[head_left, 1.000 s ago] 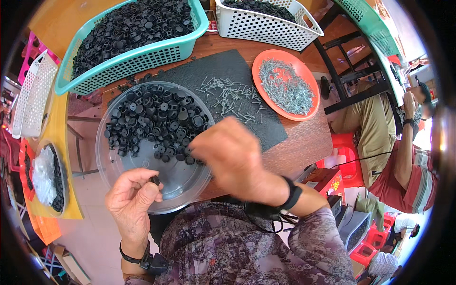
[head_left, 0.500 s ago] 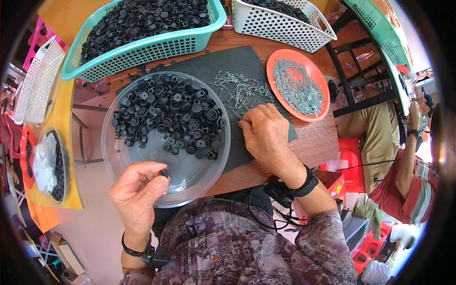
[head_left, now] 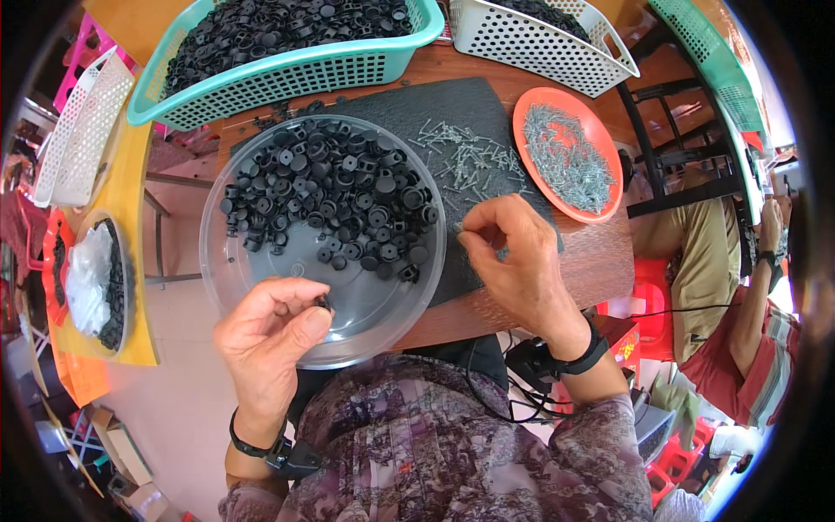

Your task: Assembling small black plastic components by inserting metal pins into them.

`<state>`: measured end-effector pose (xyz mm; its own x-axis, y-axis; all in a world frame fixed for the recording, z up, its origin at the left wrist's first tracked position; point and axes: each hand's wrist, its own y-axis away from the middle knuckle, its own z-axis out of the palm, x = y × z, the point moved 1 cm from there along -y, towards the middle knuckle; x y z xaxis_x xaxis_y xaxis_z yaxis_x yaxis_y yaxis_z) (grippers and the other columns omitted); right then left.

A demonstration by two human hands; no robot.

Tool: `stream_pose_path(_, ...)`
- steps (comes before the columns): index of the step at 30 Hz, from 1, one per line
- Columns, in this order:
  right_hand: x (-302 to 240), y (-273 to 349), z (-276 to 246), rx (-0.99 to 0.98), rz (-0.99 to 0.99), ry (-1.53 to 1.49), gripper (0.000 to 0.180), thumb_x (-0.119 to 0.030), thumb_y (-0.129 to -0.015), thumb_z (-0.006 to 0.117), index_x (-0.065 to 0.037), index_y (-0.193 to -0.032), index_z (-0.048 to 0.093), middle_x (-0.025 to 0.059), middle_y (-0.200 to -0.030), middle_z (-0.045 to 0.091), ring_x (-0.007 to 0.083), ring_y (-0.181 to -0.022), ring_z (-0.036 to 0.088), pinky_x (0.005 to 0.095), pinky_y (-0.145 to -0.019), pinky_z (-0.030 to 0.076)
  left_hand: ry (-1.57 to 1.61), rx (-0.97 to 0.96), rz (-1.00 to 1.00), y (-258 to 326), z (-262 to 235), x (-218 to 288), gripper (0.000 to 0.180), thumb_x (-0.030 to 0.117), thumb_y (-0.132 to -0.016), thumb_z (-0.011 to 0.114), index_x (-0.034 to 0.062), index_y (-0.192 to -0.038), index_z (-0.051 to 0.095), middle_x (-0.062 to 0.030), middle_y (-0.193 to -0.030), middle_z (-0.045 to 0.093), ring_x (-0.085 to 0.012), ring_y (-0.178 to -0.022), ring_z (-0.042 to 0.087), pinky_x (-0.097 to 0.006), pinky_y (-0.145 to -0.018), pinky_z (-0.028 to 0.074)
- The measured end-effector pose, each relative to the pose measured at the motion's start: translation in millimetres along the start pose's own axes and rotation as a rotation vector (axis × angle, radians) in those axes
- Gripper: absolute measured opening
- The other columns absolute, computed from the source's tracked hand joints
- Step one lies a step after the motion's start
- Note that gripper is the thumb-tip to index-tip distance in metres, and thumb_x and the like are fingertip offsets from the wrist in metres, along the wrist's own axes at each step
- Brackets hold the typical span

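My left hand (head_left: pixel 265 339) pinches a small black plastic part (head_left: pixel 323 302) between thumb and forefinger, over the near left rim of a clear round tub (head_left: pixel 209 235). Inside the tub lie many loose black plastic caps (head_left: pixel 348 191), mostly toward its far side. My right hand (head_left: pixel 522 257) is raised above a dark mat (head_left: pixel 452 100), thumb and forefinger pressed together; whatever is in that pinch is too small to make out. Just beyond it, loose silver screws (head_left: pixel 474 161) are scattered on the mat. To its right an orange plate (head_left: pixel 578 211) holds a heap of similar screws.
A teal basket (head_left: pixel 287 96) full of black parts stands at the far left of the wooden table (head_left: pixel 600 278); a white basket (head_left: pixel 557 65) is beside it. On a yellow table (head_left: pixel 143 252) at left is another tub (head_left: pixel 128 304). A person in a red shirt (head_left: pixel 731 348) sits at right.
My right hand has drawn back from the loose screws, its thumb and forefinger now in a pinch. The left still grips the black part. The whole view has shifted slightly.
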<state>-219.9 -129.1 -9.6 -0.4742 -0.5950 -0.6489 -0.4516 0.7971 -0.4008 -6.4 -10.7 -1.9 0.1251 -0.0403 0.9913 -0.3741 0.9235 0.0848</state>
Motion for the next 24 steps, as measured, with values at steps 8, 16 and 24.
stream_pose_path(8, 3.7, 3.6, 1.2, -0.044, 0.172, -0.166, 0.021, 0.006, -0.073, 0.061, 0.002, -0.093, 0.056, 0.0120, -0.074, 0.060, 0.0246, -0.063, 0.059, 0.0307, -0.058, 0.047, 0.039, -0.019, -0.011, 0.2, 3.4, 0.4, 0.024, 0.009, -0.075, 0.072, -0.0050, -0.092, 0.061, -0.0094, -0.073, 0.063, -0.0107, -0.059, 0.058, -0.020, -0.055, 0.047)
stream_pose_path(16, 11.2, 2.6, -0.6, -0.032, 0.275, -0.128, 0.016, 0.003, -0.080, 0.052, 0.001, -0.095, 0.056, 0.0111, -0.074, 0.060, 0.0182, -0.064, 0.059, 0.0285, -0.059, 0.047, 0.033, -0.063, -0.024, 0.6, 5.8, 0.1, 0.026, 0.010, -0.075, 0.073, -0.0051, -0.092, 0.061, -0.0100, -0.075, 0.063, -0.0105, -0.060, 0.058, -0.020, -0.055, 0.047)
stream_pose_path(24, -21.8, 4.1, -9.3, -0.082, 0.215, -0.292, 0.016, 0.002, -0.075, 0.062, 0.001, -0.091, 0.059, 0.0078, -0.078, 0.058, 0.0144, -0.065, 0.056, 0.0260, -0.059, 0.046, 0.170, -0.099, -0.116, -3.9, 8.0, 7.9, 0.024, 0.004, -0.076, 0.070, -0.0062, -0.095, 0.060, -0.0107, -0.079, 0.063, -0.0135, -0.063, 0.059, -0.023, -0.056, 0.048)
